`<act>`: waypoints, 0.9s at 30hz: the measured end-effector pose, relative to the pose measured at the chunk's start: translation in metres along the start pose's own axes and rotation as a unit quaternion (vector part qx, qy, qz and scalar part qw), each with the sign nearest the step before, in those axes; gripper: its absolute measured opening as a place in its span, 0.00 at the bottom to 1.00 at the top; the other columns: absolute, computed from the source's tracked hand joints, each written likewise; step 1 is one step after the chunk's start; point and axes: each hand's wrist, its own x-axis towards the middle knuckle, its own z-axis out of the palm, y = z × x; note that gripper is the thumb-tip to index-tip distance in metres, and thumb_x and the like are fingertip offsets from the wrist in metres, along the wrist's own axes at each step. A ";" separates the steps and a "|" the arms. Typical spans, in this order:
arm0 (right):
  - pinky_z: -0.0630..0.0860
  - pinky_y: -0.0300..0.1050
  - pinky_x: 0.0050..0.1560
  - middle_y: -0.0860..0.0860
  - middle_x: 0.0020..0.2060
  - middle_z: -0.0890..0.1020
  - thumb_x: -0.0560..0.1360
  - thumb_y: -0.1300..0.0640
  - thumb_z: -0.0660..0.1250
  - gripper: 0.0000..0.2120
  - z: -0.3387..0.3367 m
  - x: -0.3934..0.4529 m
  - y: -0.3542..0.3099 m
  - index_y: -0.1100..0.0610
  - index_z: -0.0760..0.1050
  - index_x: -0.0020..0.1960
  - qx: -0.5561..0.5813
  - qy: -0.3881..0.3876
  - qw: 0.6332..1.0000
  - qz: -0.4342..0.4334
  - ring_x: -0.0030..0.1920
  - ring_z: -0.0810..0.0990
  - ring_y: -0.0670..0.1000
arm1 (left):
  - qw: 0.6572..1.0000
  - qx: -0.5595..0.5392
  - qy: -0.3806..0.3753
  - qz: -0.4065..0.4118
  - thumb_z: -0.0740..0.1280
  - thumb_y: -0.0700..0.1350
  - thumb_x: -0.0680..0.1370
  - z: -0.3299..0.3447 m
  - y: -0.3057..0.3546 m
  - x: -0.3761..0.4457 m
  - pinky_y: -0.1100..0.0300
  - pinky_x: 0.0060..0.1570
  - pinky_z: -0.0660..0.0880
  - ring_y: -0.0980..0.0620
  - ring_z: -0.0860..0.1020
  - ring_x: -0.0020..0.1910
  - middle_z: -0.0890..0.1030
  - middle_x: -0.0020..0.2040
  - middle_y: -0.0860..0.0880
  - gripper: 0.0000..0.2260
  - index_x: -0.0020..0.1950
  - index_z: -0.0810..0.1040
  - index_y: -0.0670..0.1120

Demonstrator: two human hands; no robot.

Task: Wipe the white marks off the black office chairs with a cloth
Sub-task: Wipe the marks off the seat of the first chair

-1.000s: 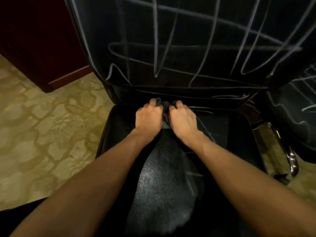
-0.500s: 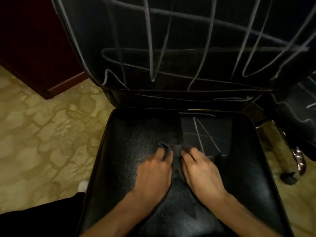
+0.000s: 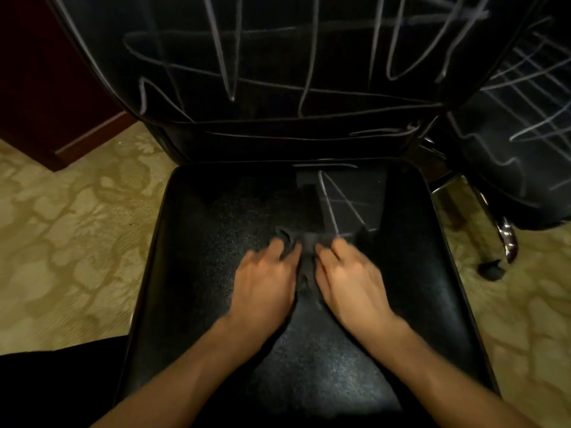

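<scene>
Head view: you've got both hands down flat-ish on the seat [image 3: 197, 273] of the black office chair, side by side near its middle, w/ the dark cloth [image 3: 304, 257] bunched between and under them. Left hand [image 3: 265, 288] presses the cloth's left part, right hand [image 3: 349, 282] the right part; fingers [image 3: 327, 251] on both look bent over the folds, but motion blur hides whether they're really pinching or just pressing, so I can't tell the grip for sure. Two hands on one rag prob. gives you more push and a wider swipe across the seat.

Cloth sits mid-seat, its far edge touching the lower ends of the white marks [image 3: 340, 202] left on the seat, a few crossing lines toward the back-right corner. That patch looks duller and greyer than the rest. Seat elsewhere reads as grainy, pebbled leather-like material w/ a soft shine, rounded corners, a smooth piped edge.

Backrest [image 3: 278, 72] stands upright behind the seat's back edge, covered in long looping white scribbles, not yet cleaned by the look of it. A second chair [image 3: 519, 134] just beside the right edge is scribbled too, w/ a chrome leg and dark castor on the patterned beige carpet [image 3: 61, 242]. Dark wood furniture [image 3: 46, 88] sits off the back-left corner.
</scene>
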 end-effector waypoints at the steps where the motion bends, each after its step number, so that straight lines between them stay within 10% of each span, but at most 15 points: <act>1: 0.78 0.48 0.34 0.53 0.41 0.77 0.73 0.59 0.69 0.06 -0.002 -0.020 -0.004 0.59 0.80 0.49 0.012 0.000 1.000 -0.006 0.37 0.78 0.54 | 1.000 0.001 -0.002 0.018 0.56 0.48 0.74 0.000 0.004 -0.020 0.55 0.36 0.76 0.46 0.80 0.34 0.81 0.47 0.45 0.21 0.60 0.83 0.46; 27: 0.76 0.51 0.37 0.55 0.42 0.78 0.74 0.59 0.69 0.07 -0.009 -0.038 0.033 0.60 0.82 0.50 -0.038 0.064 0.997 0.029 0.39 0.76 0.57 | 0.998 0.002 -0.049 0.039 0.75 0.41 0.69 0.009 0.051 0.001 0.53 0.42 0.77 0.46 0.81 0.39 0.80 0.49 0.44 0.18 0.59 0.82 0.44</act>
